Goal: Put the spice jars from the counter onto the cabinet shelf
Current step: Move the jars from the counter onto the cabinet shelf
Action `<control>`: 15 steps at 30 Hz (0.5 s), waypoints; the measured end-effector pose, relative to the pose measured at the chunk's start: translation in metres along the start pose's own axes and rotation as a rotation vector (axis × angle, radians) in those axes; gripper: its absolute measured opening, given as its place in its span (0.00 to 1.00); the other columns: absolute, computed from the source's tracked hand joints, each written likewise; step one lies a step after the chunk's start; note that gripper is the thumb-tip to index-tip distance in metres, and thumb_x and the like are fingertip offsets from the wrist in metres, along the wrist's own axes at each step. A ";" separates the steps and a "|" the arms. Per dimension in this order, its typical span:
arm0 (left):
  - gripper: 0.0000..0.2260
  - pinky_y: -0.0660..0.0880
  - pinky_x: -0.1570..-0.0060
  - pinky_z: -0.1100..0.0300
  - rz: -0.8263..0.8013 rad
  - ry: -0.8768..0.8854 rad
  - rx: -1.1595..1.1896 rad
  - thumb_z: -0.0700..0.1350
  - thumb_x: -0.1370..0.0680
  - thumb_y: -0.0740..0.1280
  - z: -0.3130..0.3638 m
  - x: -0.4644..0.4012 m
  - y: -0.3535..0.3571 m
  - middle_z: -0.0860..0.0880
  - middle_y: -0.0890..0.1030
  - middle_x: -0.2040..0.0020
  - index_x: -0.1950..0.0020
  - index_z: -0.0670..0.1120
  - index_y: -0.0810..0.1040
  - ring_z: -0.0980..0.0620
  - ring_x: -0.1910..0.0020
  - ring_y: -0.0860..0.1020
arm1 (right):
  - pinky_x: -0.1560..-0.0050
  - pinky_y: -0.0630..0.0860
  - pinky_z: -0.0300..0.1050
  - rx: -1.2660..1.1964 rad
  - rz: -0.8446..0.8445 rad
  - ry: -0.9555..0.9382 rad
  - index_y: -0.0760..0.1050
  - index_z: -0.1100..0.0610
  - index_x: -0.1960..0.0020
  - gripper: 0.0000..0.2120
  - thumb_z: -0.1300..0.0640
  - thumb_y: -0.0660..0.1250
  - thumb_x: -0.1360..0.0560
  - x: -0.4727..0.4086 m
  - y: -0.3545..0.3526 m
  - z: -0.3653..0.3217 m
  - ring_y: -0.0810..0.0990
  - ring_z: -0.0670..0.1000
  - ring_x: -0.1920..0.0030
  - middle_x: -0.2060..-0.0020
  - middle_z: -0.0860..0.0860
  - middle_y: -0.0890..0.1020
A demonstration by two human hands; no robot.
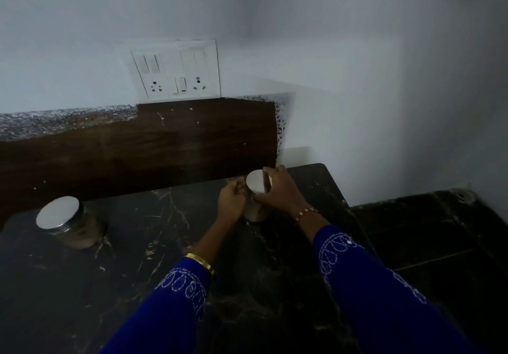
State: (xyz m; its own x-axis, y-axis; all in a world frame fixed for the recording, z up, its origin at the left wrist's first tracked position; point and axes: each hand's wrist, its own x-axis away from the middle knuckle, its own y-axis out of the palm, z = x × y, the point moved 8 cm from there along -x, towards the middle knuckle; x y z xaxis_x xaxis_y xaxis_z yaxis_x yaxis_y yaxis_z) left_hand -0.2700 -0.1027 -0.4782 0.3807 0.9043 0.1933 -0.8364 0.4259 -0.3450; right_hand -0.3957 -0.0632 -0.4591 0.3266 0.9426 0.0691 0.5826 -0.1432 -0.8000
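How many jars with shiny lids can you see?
2. One jar stands near the counter's back right corner, gripped by the left hand and right hand. The other jar stands at far left, untouched.

Right hand [277,188] covers right side of small jar [257,197]; left hand [231,198] hides its left wall. Jar contents unreadable in dim light. Fingertips of both grips tucked behind jar, not visible. Larger jar [66,223] at left blurred, contents unclear. Desk [137,257] cut off by left and bottom edges. Both sleeves [384,285] run out of bottom edge.
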 end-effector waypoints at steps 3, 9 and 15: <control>0.19 0.72 0.37 0.55 0.038 0.066 0.120 0.33 0.24 0.61 0.018 0.014 -0.008 0.43 0.76 0.37 0.32 0.39 0.69 0.49 0.38 0.75 | 0.49 0.69 0.38 -0.082 0.117 -0.033 0.62 0.58 0.28 0.39 0.49 0.74 0.33 0.010 -0.026 -0.014 0.69 0.48 0.47 0.39 0.56 0.68; 0.19 0.74 0.40 0.59 0.017 0.362 0.170 0.40 0.25 0.66 0.077 0.063 -0.020 0.54 0.77 0.41 0.35 0.50 0.70 0.55 0.40 0.76 | 0.53 0.70 0.28 -0.329 0.356 -0.103 0.71 0.59 0.34 0.34 0.50 0.77 0.36 0.044 -0.093 -0.058 0.75 0.47 0.45 0.43 0.54 0.74; 0.38 0.68 0.37 0.66 0.105 0.537 0.046 0.52 0.32 0.74 0.133 0.100 -0.035 0.51 0.69 0.31 0.27 0.47 0.60 0.58 0.34 0.68 | 0.55 0.71 0.25 -0.541 0.463 -0.147 0.71 0.59 0.34 0.33 0.51 0.76 0.35 0.077 -0.144 -0.100 0.75 0.49 0.38 0.38 0.54 0.74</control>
State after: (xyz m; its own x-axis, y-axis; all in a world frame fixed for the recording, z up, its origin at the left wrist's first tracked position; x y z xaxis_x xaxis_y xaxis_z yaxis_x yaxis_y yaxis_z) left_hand -0.2547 -0.0309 -0.3246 0.4316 0.8354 -0.3402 -0.8926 0.3412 -0.2947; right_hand -0.3800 0.0001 -0.2794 0.5479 0.7744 -0.3164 0.7077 -0.6307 -0.3184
